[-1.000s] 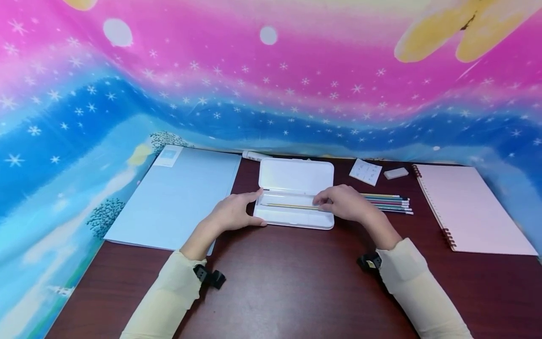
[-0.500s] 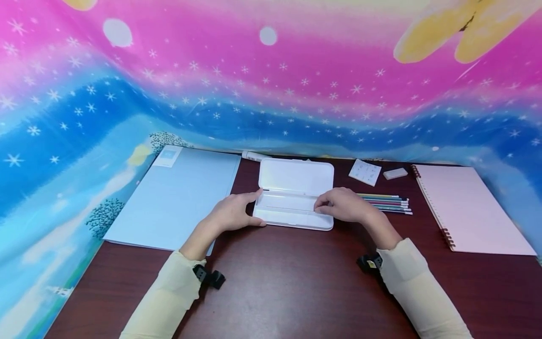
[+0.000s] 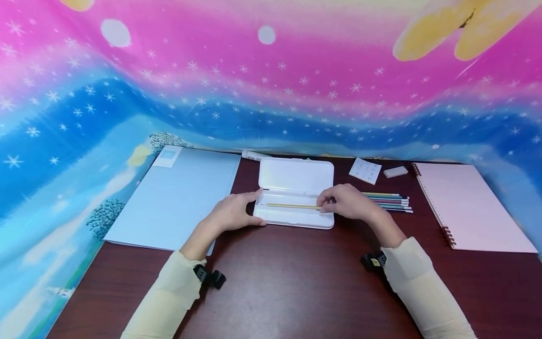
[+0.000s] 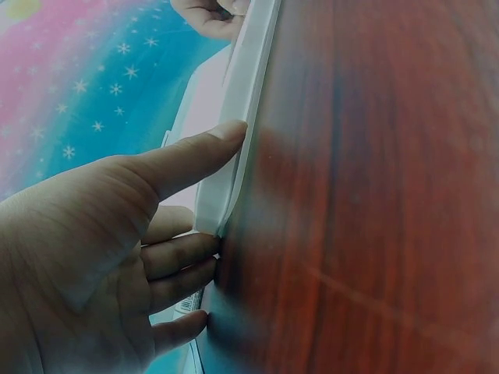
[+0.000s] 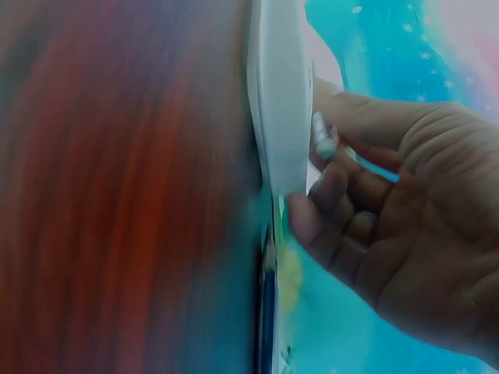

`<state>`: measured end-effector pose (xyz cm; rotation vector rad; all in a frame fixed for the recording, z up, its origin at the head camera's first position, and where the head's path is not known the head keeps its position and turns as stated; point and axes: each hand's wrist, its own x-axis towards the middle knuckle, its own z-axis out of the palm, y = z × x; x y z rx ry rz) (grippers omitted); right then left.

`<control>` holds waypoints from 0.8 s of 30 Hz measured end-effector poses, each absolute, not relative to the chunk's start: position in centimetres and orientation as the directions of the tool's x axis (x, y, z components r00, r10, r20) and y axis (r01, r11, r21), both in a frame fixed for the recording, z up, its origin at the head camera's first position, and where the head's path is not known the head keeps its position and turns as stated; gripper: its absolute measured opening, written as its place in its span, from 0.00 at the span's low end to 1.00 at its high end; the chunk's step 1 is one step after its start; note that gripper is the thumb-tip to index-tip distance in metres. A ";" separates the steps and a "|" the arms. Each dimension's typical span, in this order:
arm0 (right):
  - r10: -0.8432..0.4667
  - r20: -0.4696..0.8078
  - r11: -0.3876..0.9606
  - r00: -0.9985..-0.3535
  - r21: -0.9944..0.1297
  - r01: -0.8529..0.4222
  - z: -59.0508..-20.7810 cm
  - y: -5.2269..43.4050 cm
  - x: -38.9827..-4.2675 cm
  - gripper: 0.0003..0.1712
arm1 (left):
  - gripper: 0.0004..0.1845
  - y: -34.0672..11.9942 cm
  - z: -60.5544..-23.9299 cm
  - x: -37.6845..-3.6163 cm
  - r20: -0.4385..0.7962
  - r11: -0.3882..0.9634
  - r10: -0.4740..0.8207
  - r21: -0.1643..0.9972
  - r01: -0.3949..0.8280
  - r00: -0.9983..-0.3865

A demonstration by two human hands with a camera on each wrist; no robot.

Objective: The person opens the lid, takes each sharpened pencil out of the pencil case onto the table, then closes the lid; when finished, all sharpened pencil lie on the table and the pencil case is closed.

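Note:
A white pencil case (image 3: 296, 176) lies open on the dark red table (image 3: 288, 282). A yellow pencil (image 3: 292, 205) lies lengthwise in its tray. My right hand (image 3: 345, 201) is at the tray's right end and pinches the pencil's end with curled fingers (image 5: 312, 210) beside the case wall (image 5: 281, 101). My left hand (image 3: 235, 212) braces the case's left end. Its thumb (image 4: 195, 156) lies straight along the case's front rim (image 4: 249, 86), and the other fingers rest against the short end.
Several coloured pencils (image 3: 389, 202) lie right of the case. A pink spiral notebook (image 3: 470, 207) is at the far right and a blue folder (image 3: 178, 197) at the left. An eraser (image 3: 395, 172), a white card (image 3: 365, 171) and a white tube (image 3: 254, 154) lie at the back edge.
The right hand shifted very slightly at the tray's right end. The yellow pencil, faint half a second ago, shows clearly again. The left hand has not moved.

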<state>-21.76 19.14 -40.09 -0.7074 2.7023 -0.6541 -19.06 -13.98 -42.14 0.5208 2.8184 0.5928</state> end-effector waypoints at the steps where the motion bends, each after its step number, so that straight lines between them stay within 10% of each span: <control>1: -0.513 -0.131 0.776 -0.848 -0.492 -0.394 -40.0 19.4 -21.8 0.04 | 0.53 -14.0 -42.1 -19.1 -0.134 0.856 0.383 0.423 0.297 -0.914; 24: -0.491 0.082 0.758 -0.867 -0.450 -0.472 -38.6 28.3 -21.1 0.10 | 0.53 -14.1 -42.0 -19.1 -0.146 0.855 0.387 0.427 0.294 -0.911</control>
